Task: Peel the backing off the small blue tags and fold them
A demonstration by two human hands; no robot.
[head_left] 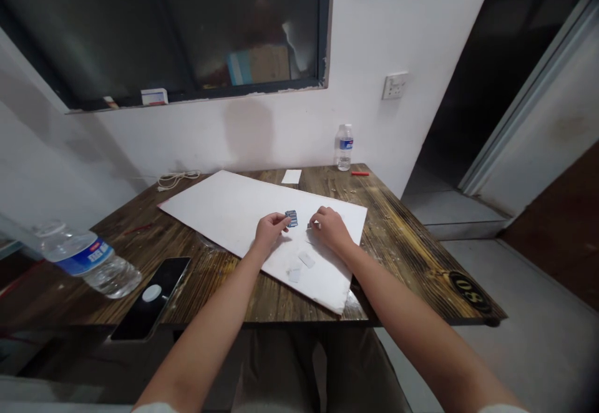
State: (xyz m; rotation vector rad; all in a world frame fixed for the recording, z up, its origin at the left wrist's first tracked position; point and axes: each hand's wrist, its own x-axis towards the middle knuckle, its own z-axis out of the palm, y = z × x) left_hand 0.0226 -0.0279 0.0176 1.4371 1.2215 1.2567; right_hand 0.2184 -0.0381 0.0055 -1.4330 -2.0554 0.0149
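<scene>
We get even, fairly bright indoor light, source out of frame. Soft grey shadow on white wall [248, 132]. Pale glare patch on dark window glass [294, 45]. Doorway [505, 70] falls dim. Wide-lens stretch at edges: water bottle [88, 260] smeared long at left, forearms [201, 332] elongated. Corners darken. Focus slightly soft throughout.

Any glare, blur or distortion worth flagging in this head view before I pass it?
In the head view, wide-angle distortion stretches the water bottle at the left edge and leans the door frame. A round white spot on the phone looks like glare. The window glass is dark and murky. The left hand and right hand look reasonably sharp.
</scene>
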